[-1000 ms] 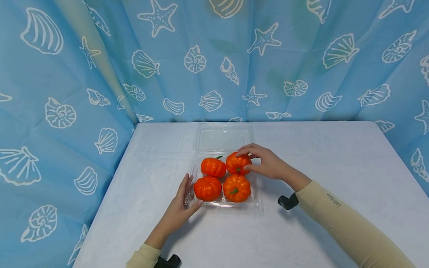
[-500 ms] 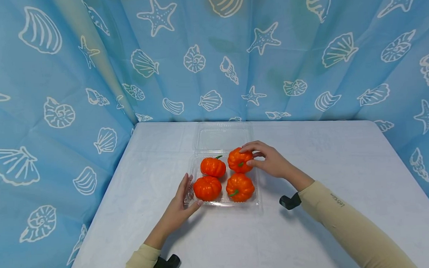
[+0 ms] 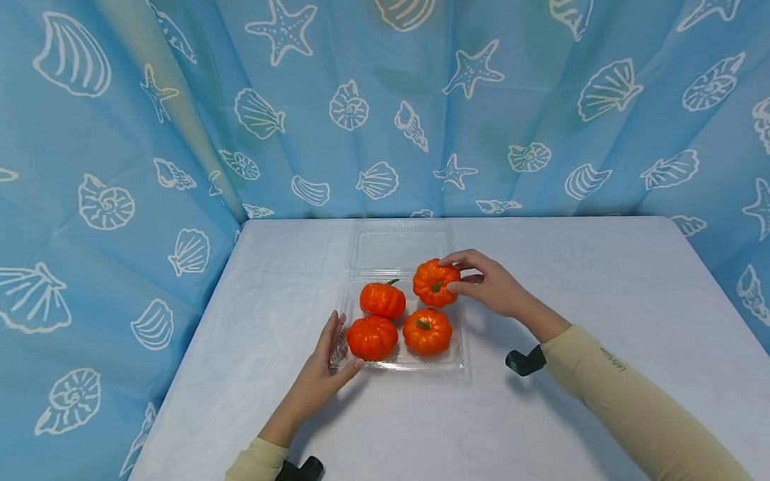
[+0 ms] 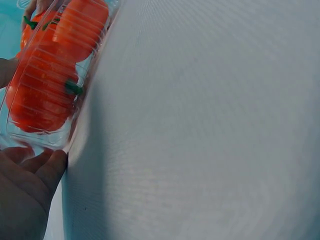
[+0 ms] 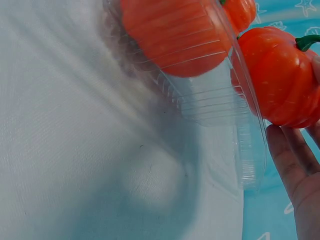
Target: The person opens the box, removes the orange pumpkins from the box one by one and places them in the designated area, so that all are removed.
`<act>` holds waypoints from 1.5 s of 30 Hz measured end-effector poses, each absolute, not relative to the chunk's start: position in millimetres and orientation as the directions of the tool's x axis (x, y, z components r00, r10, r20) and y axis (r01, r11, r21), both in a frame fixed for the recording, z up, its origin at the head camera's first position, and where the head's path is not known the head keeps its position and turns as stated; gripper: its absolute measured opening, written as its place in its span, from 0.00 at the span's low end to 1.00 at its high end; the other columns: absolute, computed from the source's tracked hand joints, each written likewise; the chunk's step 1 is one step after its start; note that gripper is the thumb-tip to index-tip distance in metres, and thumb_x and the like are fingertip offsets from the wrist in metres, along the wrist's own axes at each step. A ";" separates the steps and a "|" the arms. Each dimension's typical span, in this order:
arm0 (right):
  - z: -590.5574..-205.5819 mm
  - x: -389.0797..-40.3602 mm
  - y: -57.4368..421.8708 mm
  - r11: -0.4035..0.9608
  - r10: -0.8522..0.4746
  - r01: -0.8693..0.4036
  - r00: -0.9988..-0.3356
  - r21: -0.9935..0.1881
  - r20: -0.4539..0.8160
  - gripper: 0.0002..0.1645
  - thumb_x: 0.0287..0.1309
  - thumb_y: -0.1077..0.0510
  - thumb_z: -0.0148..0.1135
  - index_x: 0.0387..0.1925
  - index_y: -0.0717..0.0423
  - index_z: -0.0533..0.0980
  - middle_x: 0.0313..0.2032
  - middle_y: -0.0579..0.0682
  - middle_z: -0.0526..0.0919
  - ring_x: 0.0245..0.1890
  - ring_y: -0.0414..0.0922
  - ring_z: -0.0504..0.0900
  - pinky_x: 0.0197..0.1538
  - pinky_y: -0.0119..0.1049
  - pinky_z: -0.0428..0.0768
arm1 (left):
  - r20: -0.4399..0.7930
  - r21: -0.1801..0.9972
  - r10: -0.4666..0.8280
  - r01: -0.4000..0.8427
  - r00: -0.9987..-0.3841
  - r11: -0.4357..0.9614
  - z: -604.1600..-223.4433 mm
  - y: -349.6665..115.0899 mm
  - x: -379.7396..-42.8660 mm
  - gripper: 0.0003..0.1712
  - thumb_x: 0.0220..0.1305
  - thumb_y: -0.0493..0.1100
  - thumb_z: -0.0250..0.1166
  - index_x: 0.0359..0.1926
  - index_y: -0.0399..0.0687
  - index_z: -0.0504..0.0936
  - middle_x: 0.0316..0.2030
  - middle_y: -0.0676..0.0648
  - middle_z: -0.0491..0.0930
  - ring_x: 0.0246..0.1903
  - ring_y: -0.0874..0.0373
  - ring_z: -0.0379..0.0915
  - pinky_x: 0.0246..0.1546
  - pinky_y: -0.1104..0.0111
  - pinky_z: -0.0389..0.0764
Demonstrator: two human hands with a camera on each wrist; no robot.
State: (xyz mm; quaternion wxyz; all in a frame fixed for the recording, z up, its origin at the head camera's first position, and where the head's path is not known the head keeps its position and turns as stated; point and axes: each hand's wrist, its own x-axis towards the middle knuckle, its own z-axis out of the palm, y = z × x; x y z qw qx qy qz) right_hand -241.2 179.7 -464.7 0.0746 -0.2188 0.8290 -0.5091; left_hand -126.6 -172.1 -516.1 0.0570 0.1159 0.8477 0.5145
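Observation:
My right hand point(image 3: 488, 285) pinches a small orange pumpkin point(image 3: 434, 282) with a green stem, between fingertips and thumb. It is raised at the back right corner of a clear plastic clamshell container point(image 3: 458, 360). In the right wrist view the pumpkin point(image 5: 272, 80) appears above the container's rim. Three more pumpkins sit in the base: one back left point(image 3: 382, 299), one front left point(image 3: 371, 338) and one front right point(image 3: 428, 332). My left hand point(image 3: 322, 376) touches the container's front left corner, fingers straight along its left side and thumb at the front edge.
The container's clear lid point(image 3: 401, 243) lies folded back toward the far table edge. A white cloth covers the table point(image 3: 584, 283). Blue curtains point(image 3: 514, 123) with white shell and starfish prints stand behind and at both sides.
My right hand has moved right, back and up with its pumpkin, out of its place among the others. The front right pumpkin has tipped and shifted slightly. My left hand stays put.

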 end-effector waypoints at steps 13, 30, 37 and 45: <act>-465.3 -237.5 189.6 0.394 -0.371 -0.253 -0.923 -0.884 0.099 0.25 0.71 0.55 0.63 0.66 0.53 0.72 0.67 0.55 0.72 0.64 0.57 0.73 0.65 0.56 0.76 | 0.015 0.888 0.257 0.131 -0.966 0.442 -518.4 -172.9 -126.6 0.58 0.65 0.50 0.71 0.82 0.48 0.41 0.79 0.45 0.53 0.77 0.49 0.49 0.74 0.49 0.54; -469.8 -232.5 214.8 0.409 -0.267 -0.212 -0.958 -0.887 0.106 0.27 0.72 0.51 0.62 0.68 0.52 0.70 0.67 0.55 0.72 0.64 0.57 0.73 0.53 0.26 0.80 | 0.034 0.888 0.266 0.150 -0.963 0.434 -519.0 -173.7 -126.5 0.58 0.65 0.50 0.70 0.82 0.44 0.41 0.79 0.43 0.53 0.77 0.46 0.50 0.74 0.48 0.54; -475.4 -230.6 227.9 0.417 -0.232 -0.207 -0.966 -0.885 0.117 0.29 0.72 0.49 0.61 0.70 0.52 0.68 0.67 0.58 0.72 0.63 0.59 0.73 0.50 0.22 0.79 | 0.028 0.884 0.263 0.147 -0.964 0.444 -517.4 -173.3 -126.2 0.59 0.65 0.51 0.71 0.82 0.45 0.41 0.79 0.43 0.53 0.77 0.47 0.49 0.74 0.48 0.53; -474.5 -223.5 240.9 0.412 -0.193 -0.166 -0.977 -0.896 0.092 0.30 0.74 0.50 0.58 0.71 0.54 0.66 0.68 0.61 0.70 0.62 0.60 0.73 0.47 0.19 0.79 | 0.029 0.880 0.264 0.150 -0.964 0.452 -517.4 -173.1 -126.2 0.58 0.65 0.51 0.70 0.82 0.45 0.41 0.79 0.43 0.53 0.77 0.47 0.49 0.74 0.48 0.53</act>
